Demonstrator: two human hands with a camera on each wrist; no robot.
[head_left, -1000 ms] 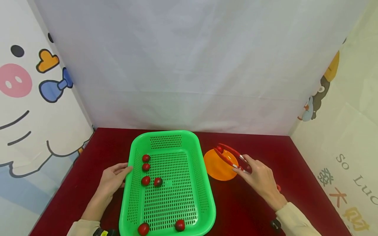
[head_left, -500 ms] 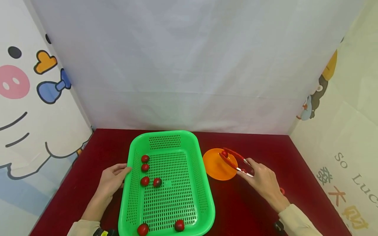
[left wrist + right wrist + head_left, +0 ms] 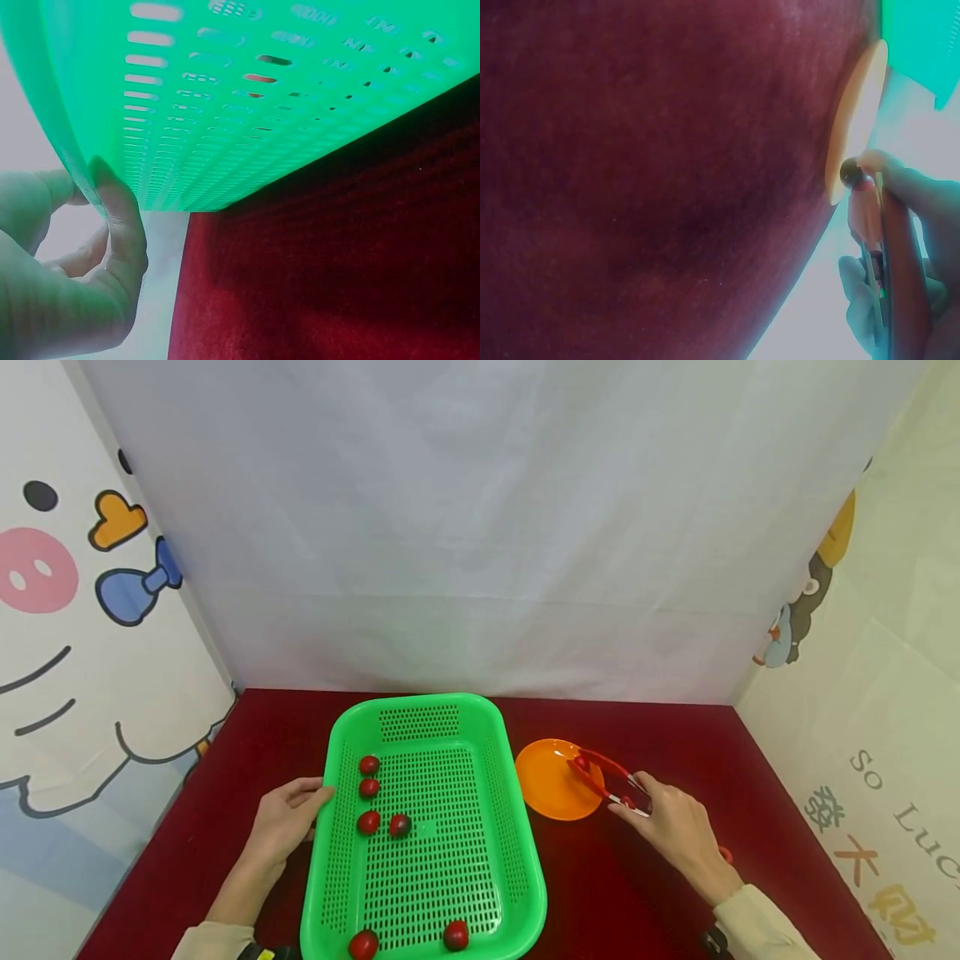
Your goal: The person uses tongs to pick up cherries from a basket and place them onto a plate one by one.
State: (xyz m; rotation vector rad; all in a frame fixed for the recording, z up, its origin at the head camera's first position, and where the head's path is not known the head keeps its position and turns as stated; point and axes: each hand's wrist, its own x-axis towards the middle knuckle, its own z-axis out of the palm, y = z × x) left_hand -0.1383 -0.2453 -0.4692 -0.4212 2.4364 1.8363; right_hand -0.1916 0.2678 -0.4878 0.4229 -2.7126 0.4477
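Observation:
A green perforated basket (image 3: 465, 860) sits on the red table and holds several small red fruits (image 3: 368, 822). My left hand (image 3: 288, 814) grips its left rim, thumb over the edge (image 3: 112, 202). My right hand (image 3: 671, 827) holds red tongs (image 3: 603, 777), whose tips pinch one small red fruit (image 3: 580, 763) over the right part of an orange plate (image 3: 547, 785). The right wrist view shows the same fruit (image 3: 850, 172) at the tong tips (image 3: 866, 202) just above the plate's edge (image 3: 851, 124).
White sheets and cartoon-printed panels wall in the red table (image 3: 645, 910) at the back and both sides. Two of the fruits (image 3: 455, 934) lie near the basket's front edge.
My right hand has carried the tongs and the pinched fruit slightly right and lower over the orange plate. The left hand and basket have stayed in place.

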